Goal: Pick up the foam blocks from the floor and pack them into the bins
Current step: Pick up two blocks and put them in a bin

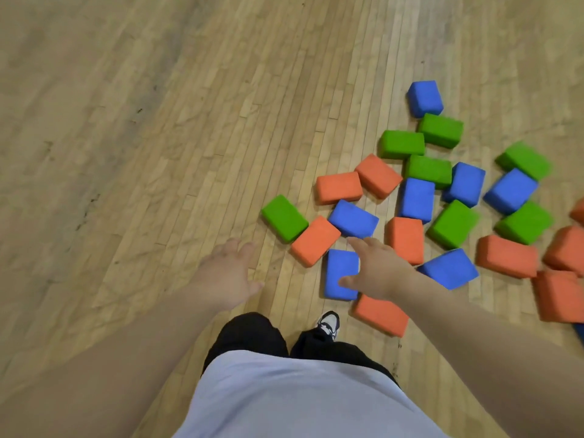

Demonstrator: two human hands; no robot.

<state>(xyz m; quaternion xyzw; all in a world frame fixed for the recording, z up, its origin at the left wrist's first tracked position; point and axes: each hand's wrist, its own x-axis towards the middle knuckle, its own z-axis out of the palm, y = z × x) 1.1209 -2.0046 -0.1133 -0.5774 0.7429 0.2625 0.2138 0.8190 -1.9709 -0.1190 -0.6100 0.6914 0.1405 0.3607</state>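
Across the right half of the frame, the foam blocks lie scattered on the wooden floor and no bin is in view, so I judge your packing barely begun. Your right hand reaches with fingers spread over a blue block at lower centre, holding nothing. Your left hand hangs open beside it, above bare boards.

So the foam blocks were scattered on the floor ahead and to the right, most of them touching a neighbour. The right hand was held over the nearest ones, the left hand out to their left over bare boards. One block was parked just right of the shoe.
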